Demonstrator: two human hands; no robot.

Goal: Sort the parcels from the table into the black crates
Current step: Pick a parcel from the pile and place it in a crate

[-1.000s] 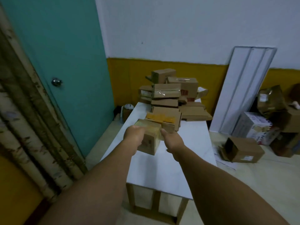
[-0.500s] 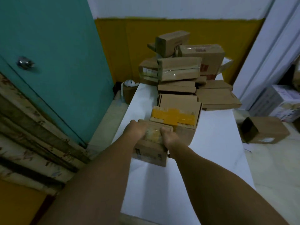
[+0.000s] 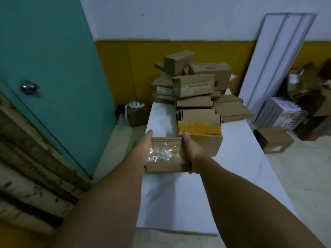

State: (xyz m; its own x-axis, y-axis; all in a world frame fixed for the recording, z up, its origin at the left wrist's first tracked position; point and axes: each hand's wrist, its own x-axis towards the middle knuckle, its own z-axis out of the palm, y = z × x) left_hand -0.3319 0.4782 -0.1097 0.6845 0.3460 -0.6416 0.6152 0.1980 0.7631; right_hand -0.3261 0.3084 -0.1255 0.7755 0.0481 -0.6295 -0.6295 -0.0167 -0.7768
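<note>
A small cardboard parcel (image 3: 167, 154) with crinkled clear tape on top is held above the white table (image 3: 223, 176), at its left edge. The left hand (image 3: 143, 151) grips its left side and the right hand (image 3: 191, 151) its right side, thumbs on top. Touching it on the right, or perhaps just behind it, sits a box with yellow tape (image 3: 200, 133). Farther back on the table is a pile of parcels (image 3: 193, 86).
</note>
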